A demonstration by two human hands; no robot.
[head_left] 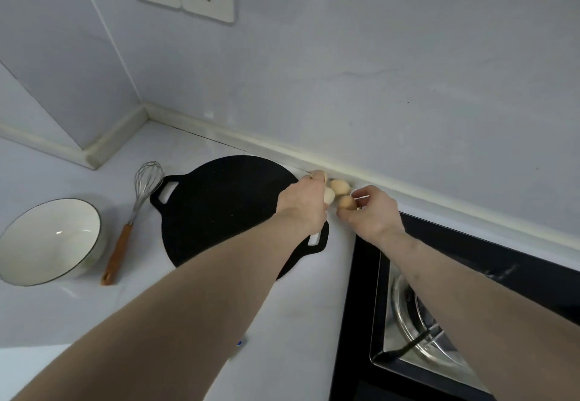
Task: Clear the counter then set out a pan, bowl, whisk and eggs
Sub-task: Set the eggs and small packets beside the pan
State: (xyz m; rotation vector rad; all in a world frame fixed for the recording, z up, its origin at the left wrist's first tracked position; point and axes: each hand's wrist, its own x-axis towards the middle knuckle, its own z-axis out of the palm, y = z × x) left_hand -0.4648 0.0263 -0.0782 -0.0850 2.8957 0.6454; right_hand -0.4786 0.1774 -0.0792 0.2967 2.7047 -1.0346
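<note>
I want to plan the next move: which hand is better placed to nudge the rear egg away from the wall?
Probably the right hand: it holds only the front egg, beside the rear egg. The left hand looks full.

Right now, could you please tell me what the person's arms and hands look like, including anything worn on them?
Both forearms are bare with no sleeves in view. The left hand and right hand wear no gloves, and no rings, watch or markings can be seen.

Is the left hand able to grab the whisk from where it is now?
Probably yes, once it lets go. The left hand is busy with the eggs, but the whisk lies in the open beside the pan, nothing covering it.
</note>
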